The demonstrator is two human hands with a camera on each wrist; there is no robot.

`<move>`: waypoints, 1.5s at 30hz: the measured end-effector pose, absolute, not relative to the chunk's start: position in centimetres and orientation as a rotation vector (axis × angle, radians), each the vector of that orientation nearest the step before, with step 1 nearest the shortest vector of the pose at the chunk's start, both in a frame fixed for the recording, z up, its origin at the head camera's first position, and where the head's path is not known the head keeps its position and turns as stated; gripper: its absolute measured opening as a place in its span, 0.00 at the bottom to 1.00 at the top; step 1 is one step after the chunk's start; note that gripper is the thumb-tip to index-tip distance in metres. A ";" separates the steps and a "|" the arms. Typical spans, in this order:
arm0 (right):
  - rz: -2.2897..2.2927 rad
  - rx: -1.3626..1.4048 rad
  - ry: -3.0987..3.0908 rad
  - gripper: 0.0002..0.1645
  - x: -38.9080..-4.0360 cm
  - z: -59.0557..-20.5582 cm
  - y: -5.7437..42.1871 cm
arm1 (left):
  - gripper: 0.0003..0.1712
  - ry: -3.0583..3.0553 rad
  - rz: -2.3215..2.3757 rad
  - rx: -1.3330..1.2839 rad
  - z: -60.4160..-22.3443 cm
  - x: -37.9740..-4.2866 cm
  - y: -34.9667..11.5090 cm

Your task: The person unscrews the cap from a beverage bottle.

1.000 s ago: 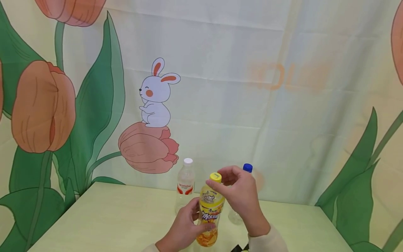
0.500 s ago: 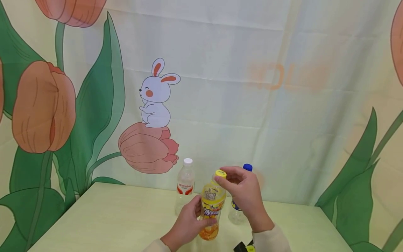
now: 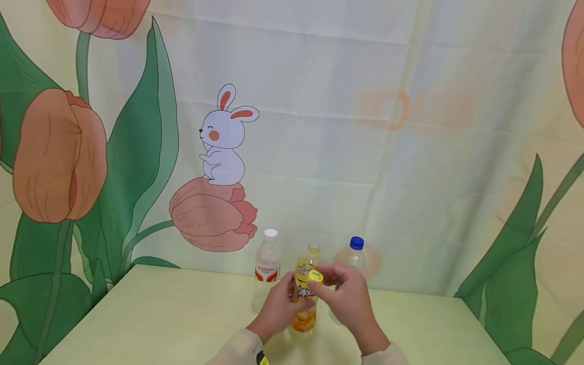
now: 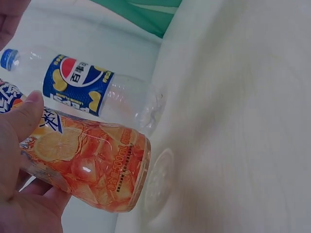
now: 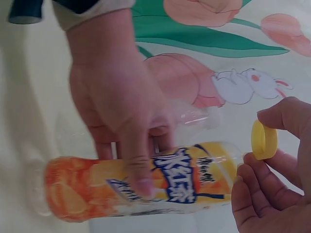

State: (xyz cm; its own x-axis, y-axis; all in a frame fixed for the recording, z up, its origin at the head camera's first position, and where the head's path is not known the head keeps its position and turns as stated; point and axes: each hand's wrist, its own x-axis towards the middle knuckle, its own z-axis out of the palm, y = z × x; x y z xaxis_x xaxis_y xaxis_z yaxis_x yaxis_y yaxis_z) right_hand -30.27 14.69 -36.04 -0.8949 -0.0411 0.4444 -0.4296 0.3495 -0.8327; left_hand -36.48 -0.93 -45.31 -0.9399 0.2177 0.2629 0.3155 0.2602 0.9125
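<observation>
My left hand [image 3: 279, 306] grips a clear plastic drink bottle [image 3: 303, 320] with a yellow and orange label, upright, its base close over the table. Its neck [image 3: 314, 249] is bare at the top. Between thumb and fingers my right hand [image 3: 349, 296] pinches a yellow bottle cap [image 3: 316, 276], in front of the bottle's upper part in the head view. The right wrist view shows this cap [image 5: 264, 140] beside the bottle's mouth end, its hollow inside partly visible. In the left wrist view the label of the bottle [image 4: 92, 165] shows orange slices and ice cubes.
A clear bottle with a white cap [image 3: 270, 233] and red-white label stands behind to the left. Behind to the right stands another with a blue cap [image 3: 357, 243]; its blue label [image 4: 77, 83] shows in the left wrist view. A printed curtain [image 3: 319, 126] hangs behind the table [image 3: 150, 314].
The yellow cap was on the bottle's neck; it is now off, held in my right hand, lower and in front. My left hand has moved the bottle slightly farther away.
</observation>
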 end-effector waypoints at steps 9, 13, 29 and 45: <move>1.451 0.513 -2.413 0.17 -31.5 -41.4 15.9 | 0.34 -2.444 -1.723 -0.497 -46.2 -38.6 -0.3; 1.400 0.599 -2.523 0.18 -31.8 -43.3 16.3 | 0.33 -2.444 -1.726 -0.484 -46.4 -39.2 0.0; 1.560 0.570 -2.922 0.16 -32.5 -47.9 16.2 | 0.36 -2.452 -1.740 -0.400 -46.3 -39.9 0.8; 1.515 0.530 -3.075 0.13 -32.2 -48.6 15.7 | 0.39 -2.464 -1.752 -0.375 -47.3 -40.6 1.1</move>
